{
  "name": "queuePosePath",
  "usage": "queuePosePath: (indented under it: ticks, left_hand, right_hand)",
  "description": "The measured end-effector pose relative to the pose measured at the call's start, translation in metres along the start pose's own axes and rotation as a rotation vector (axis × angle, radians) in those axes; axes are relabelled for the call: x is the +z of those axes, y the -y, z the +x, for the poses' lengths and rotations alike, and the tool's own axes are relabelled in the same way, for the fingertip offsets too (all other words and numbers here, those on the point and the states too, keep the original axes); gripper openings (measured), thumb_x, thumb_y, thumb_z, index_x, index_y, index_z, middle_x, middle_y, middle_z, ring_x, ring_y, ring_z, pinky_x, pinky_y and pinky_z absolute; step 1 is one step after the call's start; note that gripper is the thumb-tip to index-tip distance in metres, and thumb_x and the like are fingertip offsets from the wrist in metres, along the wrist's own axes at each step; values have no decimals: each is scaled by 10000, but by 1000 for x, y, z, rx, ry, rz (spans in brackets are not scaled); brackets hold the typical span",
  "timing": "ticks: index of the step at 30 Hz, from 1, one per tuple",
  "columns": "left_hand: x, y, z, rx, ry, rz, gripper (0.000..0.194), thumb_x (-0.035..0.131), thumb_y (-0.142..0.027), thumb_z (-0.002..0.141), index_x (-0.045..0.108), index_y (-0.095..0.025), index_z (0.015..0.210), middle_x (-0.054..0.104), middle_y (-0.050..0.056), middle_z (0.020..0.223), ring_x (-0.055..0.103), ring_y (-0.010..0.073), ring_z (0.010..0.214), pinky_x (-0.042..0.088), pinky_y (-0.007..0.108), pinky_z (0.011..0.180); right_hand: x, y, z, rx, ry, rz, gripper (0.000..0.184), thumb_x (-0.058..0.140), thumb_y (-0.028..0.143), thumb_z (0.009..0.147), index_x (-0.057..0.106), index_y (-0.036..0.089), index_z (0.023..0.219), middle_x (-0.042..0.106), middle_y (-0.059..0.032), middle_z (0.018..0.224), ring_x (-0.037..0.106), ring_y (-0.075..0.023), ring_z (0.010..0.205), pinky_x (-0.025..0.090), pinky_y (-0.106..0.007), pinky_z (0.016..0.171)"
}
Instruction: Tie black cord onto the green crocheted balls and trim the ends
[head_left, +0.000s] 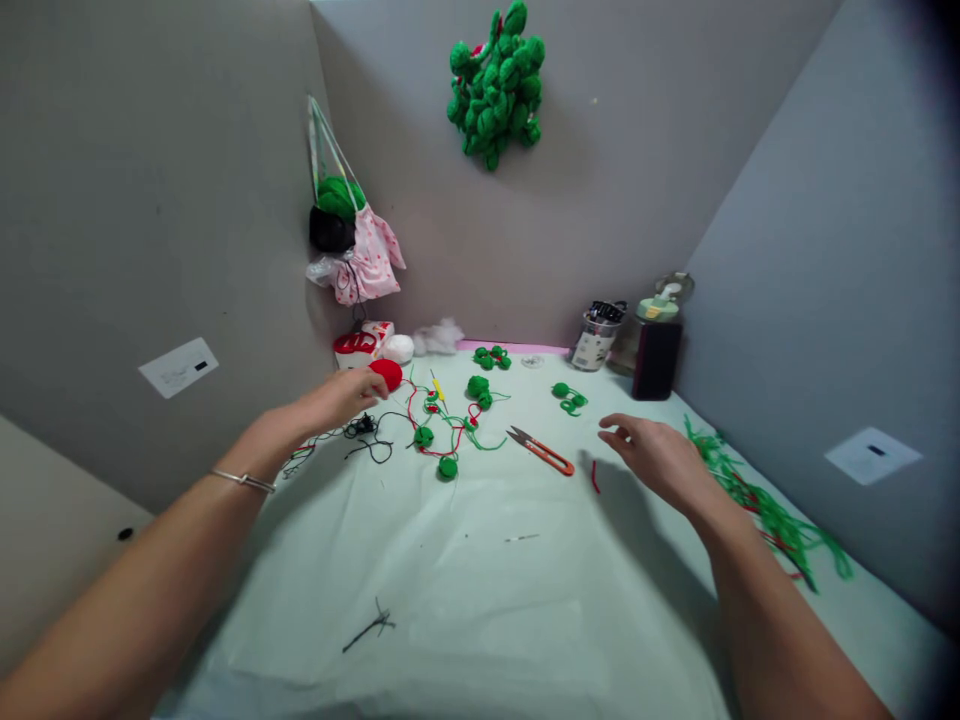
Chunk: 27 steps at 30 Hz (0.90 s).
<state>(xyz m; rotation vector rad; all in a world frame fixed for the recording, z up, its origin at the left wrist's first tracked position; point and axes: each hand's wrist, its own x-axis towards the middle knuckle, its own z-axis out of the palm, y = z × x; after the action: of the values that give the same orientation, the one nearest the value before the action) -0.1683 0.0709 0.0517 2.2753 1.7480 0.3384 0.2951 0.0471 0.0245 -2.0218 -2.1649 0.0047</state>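
My left hand (352,393), its fingers curled, is on a ball of red yarn (387,373) at the back left of the table. A red strand trails from there among small green crocheted balls (448,467) with loose green tails. My right hand (649,448) hovers above the table on the right, fingers bent and apart, holding nothing. Just left of it lie orange-handled thread snips (544,453), and below its fingertips is a short red yarn piece (595,477). A yellow-handled crochet hook (439,388) lies beside the green pieces. A thin needle-like tool (522,539) rests nearer me.
Black yarn (365,427) lies below my left hand. Green and red yarn scraps (772,510) line the right edge. A pen cup (594,342), a dark phone-like slab (657,360) and a pump bottle (660,303) stand at the back right. Bags (369,255) hang on the left.
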Motion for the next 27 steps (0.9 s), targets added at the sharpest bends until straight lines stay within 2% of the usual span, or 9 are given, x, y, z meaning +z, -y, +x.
queuePosePath:
  ticks: [5,8,10,12,15,17,19,23,27]
  left_hand:
    - [16,47,2,-136,34,125,139,617,-188,675,706,-192,782,707,120,918,636,272,899,468,340,802]
    - [26,59,3,-166,-1,134,61,604,-168,648,657,-184,674,691,119,845,628,271,870,456,322,764]
    - [21,61,6,-170,-44,107,30,600,-181,652,630,-183,654,675,112,788,626,273,814,451,328,730]
    - [6,59,10,-164,-99,54,63,575,-222,695,621,-184,713,661,91,737,615,262,742,451,334,691]
    - [-24,50,12,-103,-197,-59,166,503,-293,794,606,-194,878,685,58,824,622,227,784,471,306,695]
    - [-41,40,10,-48,-232,-136,196,486,-315,825,593,-193,936,684,39,835,636,202,781,483,285,692]
    - [-53,29,6,-2,-238,-275,215,545,-360,816,606,-184,925,656,22,753,611,175,655,466,268,612]
    - [-64,11,-3,14,-291,-348,279,665,-417,758,697,-179,900,662,18,715,500,132,545,375,249,531]
    - [-69,-2,-9,64,-291,-378,280,680,-426,751,731,-185,885,734,40,815,628,187,767,449,277,699]
  right_hand:
    - [-4,15,-3,-1,22,-12,307,491,365,966,672,254,1188,753,-51,1045,683,-256,932,376,-294,674]
    - [-3,23,-5,-31,46,-14,303,479,355,969,679,251,1171,752,-57,1045,682,-254,914,368,-293,664]
    - [-2,26,-6,-45,47,0,295,481,349,963,685,250,1152,753,-56,1034,681,-254,908,370,-294,667]
    - [-2,28,-6,-51,35,38,285,489,348,952,692,251,1127,755,-52,1007,677,-254,908,374,-294,670]
    - [-4,33,-9,-87,40,190,279,487,359,938,698,244,1080,753,-40,926,671,-225,854,390,-286,675]
    - [-4,39,-11,-136,85,311,287,473,373,936,699,237,1048,741,-32,848,656,-196,766,402,-277,664]
    - [-2,45,-13,-174,146,370,302,453,382,940,701,236,1032,721,-26,784,634,-180,696,408,-273,647]
    - [11,54,-14,-198,101,244,288,481,369,931,704,234,1053,721,-64,925,645,-208,794,403,-286,661]
    - [16,69,-15,-296,105,282,258,514,341,924,706,217,1043,711,-79,992,639,-206,824,425,-298,700]
